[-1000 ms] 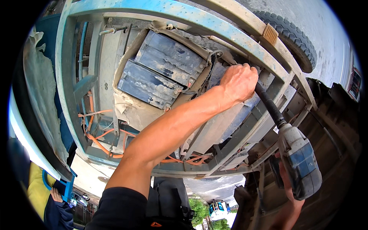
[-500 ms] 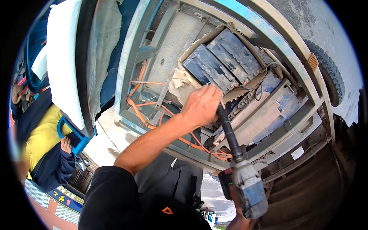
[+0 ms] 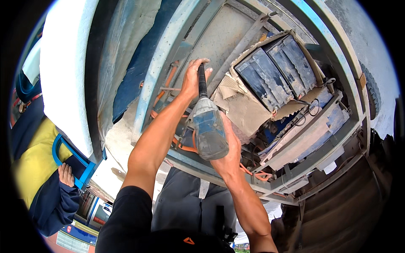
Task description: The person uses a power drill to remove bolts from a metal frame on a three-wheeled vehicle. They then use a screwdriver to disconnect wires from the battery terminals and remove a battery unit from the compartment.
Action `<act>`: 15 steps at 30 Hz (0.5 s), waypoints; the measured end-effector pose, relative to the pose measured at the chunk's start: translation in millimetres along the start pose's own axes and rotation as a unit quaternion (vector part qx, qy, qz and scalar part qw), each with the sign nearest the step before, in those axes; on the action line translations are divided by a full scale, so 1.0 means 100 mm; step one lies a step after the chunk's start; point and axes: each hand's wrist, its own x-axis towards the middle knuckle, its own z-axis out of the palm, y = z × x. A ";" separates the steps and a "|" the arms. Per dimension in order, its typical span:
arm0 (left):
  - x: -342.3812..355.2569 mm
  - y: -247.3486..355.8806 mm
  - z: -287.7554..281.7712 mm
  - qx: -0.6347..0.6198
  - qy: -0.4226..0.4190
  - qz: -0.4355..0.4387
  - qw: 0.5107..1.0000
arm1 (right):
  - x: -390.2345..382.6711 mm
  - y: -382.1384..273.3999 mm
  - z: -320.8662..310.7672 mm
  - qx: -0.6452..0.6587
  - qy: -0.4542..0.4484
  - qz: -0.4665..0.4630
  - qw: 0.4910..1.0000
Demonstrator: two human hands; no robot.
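My left hand (image 3: 192,78) is closed round the black extension shaft (image 3: 202,86) of a grey-and-blue power tool (image 3: 209,126), over the left part of a metal frame (image 3: 162,46). My right hand (image 3: 230,145) grips the tool from beneath its body, which hides most of the fingers. The shaft points away from me toward a dusty panel (image 3: 221,33) in the frame. Orange conduit (image 3: 171,74) runs beside my left hand. To the right of the tool, two dusty black batteries (image 3: 261,78) rest inside torn cardboard (image 3: 232,101).
At left, a white padded panel (image 3: 63,71) stands beside the frame. A person in yellow and navy (image 3: 36,160) is there, with a hand (image 3: 66,173) on a blue bar (image 3: 80,177). A tyre (image 3: 369,88) lies beyond the frame at right, above a dark undercarriage (image 3: 337,206).
My hands and the tool have swung left from beside the batteries to the left part of the frame, the shaft now pointing upward. The view has shifted, showing more of the white panel.
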 end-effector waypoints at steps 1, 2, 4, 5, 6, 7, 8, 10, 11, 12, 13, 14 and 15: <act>0.03 -0.05 0.01 -0.007 0.022 0.018 1.000 | 0.07 0.01 0.07 -0.028 -0.002 -0.013 1.000; 0.06 -0.09 0.02 -0.014 0.044 0.036 0.998 | 0.13 0.03 0.13 -0.055 -0.004 -0.026 0.998; 0.08 -0.15 0.01 -0.005 0.083 0.070 0.994 | 0.27 0.00 0.22 -0.087 -0.016 -0.035 0.995; 0.05 -0.19 -0.01 -0.017 0.083 0.067 0.994 | 0.34 0.01 0.27 -0.102 -0.017 -0.033 0.994; 0.03 -0.22 -0.03 -0.029 0.084 0.066 0.994 | 0.40 0.01 0.33 -0.116 -0.018 -0.031 0.993; 0.02 -0.22 -0.04 -0.041 0.082 0.065 0.994 | 0.47 0.01 0.39 -0.130 -0.016 -0.029 0.991; -0.01 -0.21 -0.04 -0.064 0.089 0.062 0.992 | 0.52 -0.01 0.42 -0.129 -0.023 -0.018 0.991; -0.06 -0.20 -0.09 -0.077 0.091 0.071 0.990 | 0.51 0.04 0.50 -0.134 -0.014 -0.036 0.990; -0.09 -0.20 -0.13 -0.082 0.093 0.075 0.989 | 0.49 0.05 0.53 -0.136 -0.010 -0.046 0.990; -0.14 -0.19 -0.16 -0.099 0.095 0.081 0.987 | 0.44 0.04 0.54 -0.139 -0.013 -0.058 0.989; -0.20 -0.19 -0.19 -0.109 0.092 0.078 0.987 | 0.37 0.03 0.56 -0.140 -0.016 -0.071 0.987; -0.24 -0.18 -0.22 -0.119 0.089 0.075 0.986 | 0.34 0.02 0.58 -0.142 -0.019 -0.083 0.986; -0.25 -0.18 -0.24 -0.129 0.085 0.072 0.985 | 0.37 0.03 0.61 -0.142 -0.025 -0.076 0.987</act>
